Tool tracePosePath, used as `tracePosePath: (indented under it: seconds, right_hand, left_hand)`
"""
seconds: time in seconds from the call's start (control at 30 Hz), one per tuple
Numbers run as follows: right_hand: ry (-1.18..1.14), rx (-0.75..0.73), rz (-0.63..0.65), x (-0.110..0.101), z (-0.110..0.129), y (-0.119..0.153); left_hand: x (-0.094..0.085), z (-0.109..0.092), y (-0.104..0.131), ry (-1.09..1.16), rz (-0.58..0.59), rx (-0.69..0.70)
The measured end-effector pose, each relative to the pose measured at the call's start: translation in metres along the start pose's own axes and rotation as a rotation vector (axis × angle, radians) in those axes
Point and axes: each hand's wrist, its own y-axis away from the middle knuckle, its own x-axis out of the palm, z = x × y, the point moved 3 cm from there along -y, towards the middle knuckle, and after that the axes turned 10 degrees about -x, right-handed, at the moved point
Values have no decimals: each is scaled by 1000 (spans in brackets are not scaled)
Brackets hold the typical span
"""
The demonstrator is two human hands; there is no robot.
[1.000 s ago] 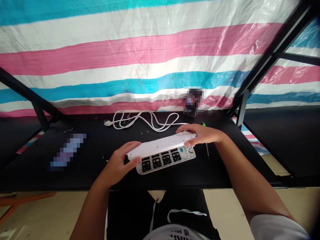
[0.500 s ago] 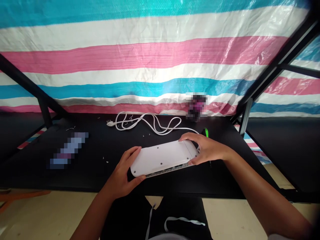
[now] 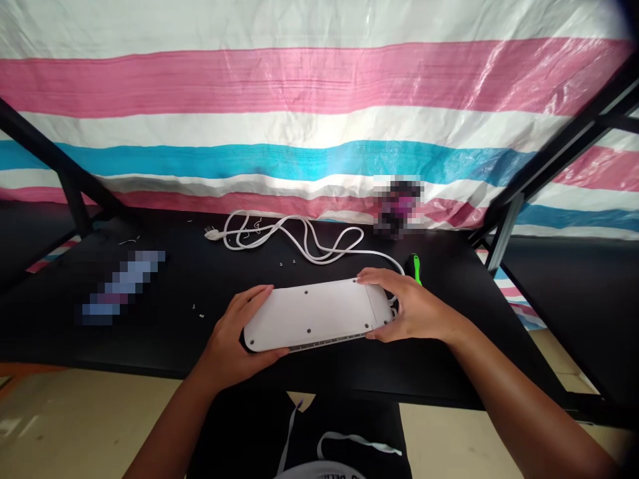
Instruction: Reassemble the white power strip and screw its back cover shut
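Note:
A white power strip [image 3: 319, 314] lies back side up, its flat panel dotted with several dark screw holes. My left hand [image 3: 234, 336] wraps its left end, thumb along the near edge. At the other end my right hand [image 3: 414, 303] grips the strip, fingers on the far edge and thumb on the near one. A narrow gap showing inner parts runs along the near side below the panel. From the right end a white cord [image 3: 319, 256] loops back over the table to a plug [image 3: 213, 233]. Beside my right hand, a green-handled tool [image 3: 416, 268] is partly hidden.
The black table [image 3: 150, 346] has black frame bars [image 3: 70, 156] at both sides and a striped sheet [image 3: 299, 130] behind. Small screws [image 3: 293, 262] and white scraps [image 3: 201, 315] lie about. Two blurred objects rest at left and back right.
The gap along the power strip's near side looks narrower, and the panel faces up more flatly. Both hands keep their hold. The view has tilted down slightly.

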Motion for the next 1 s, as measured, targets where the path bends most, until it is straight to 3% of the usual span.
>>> tracePosePath:
  seconds: [0.23, 0.53, 0.77, 1.0]
  right_hand:
    - [68, -26, 8, 2, 5, 1]
    - [106, 109, 130, -5, 4, 4]
    - [128, 24, 26, -7, 2, 1]
    - [167, 5, 37, -5, 4, 3]
  left_hand:
    - [1, -4, -2, -37, 4, -40]
    - [3, -3, 0, -28, -26, -47]
    - [3, -1, 2, -19, -45, -55]
    - [4, -2, 1, -19, -10, -54]
